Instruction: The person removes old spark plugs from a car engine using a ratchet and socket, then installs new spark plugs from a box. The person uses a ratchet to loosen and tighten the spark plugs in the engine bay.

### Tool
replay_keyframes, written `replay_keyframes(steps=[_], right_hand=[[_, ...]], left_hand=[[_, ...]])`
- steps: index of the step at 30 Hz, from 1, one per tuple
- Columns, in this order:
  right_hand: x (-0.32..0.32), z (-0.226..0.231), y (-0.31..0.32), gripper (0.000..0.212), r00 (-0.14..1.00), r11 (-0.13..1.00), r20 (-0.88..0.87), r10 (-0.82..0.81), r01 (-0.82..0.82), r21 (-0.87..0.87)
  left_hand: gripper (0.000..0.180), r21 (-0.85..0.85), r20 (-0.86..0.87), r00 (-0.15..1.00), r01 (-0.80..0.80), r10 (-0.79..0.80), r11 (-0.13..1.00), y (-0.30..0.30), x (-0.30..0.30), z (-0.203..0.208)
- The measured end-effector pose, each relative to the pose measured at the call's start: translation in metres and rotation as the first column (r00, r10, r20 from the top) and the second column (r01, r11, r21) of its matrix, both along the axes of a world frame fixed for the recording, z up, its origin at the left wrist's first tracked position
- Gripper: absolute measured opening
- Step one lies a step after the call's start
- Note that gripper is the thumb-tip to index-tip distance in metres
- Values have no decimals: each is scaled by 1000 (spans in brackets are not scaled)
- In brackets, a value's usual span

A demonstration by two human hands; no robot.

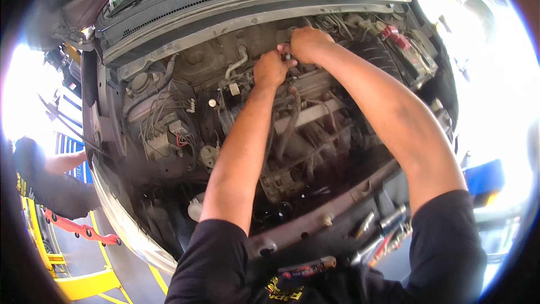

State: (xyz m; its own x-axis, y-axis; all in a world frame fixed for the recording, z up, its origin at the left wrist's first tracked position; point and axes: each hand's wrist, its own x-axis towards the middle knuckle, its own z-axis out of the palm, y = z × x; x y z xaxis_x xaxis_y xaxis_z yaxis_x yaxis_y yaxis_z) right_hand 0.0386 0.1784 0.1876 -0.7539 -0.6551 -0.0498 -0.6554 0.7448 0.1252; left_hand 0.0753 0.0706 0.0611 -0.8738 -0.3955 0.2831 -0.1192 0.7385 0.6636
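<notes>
Both my arms reach across the engine (309, 115) to its far side, near the firewall. My left hand (271, 69) is closed there, its thumb pointing right toward a small part between the hands that is too small to name. Right beside it, a little higher, my right hand (308, 45) is closed too, with its fingertips mostly hidden behind the hand. What either hand grips cannot be made out. A dark hose (289, 126) runs down the engine below my hands, and a bent metal pipe (236, 62) stands to their left.
A battery (413, 59) with a red terminal cover (395, 38) sits at the far right. Loose wiring (160, 115) fills the left side. Hand tools (388, 242) lie by the front edge. A co-worker's arm (64, 162) shows at left, above a red creeper (81, 228).
</notes>
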Motion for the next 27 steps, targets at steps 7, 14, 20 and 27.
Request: replay_keyframes(steps=[7, 14, 20, 27], right_hand=[[-20, -7, -31, 20, 984, 983, 160, 73, -98, 153], [-33, -9, -44, 16, 955, 816, 67, 288, -281, 505], [-48, -15, -35, 30, 918, 880, 60, 393, -394, 264], [-41, -2, -48, 16, 972, 884, 120, 202, -234, 404]], left_hand=[[40, 20, 123, 990, 72, -74, 997, -10, -5, -13], [33, 196, 86, 931, 334, -355, 922, -40, -17, -8], [38, 272, 11, 919, 376, -393, 886, -49, -20, -14], [48, 184, 128, 974, 163, -188, 969, -32, -14, 2]])
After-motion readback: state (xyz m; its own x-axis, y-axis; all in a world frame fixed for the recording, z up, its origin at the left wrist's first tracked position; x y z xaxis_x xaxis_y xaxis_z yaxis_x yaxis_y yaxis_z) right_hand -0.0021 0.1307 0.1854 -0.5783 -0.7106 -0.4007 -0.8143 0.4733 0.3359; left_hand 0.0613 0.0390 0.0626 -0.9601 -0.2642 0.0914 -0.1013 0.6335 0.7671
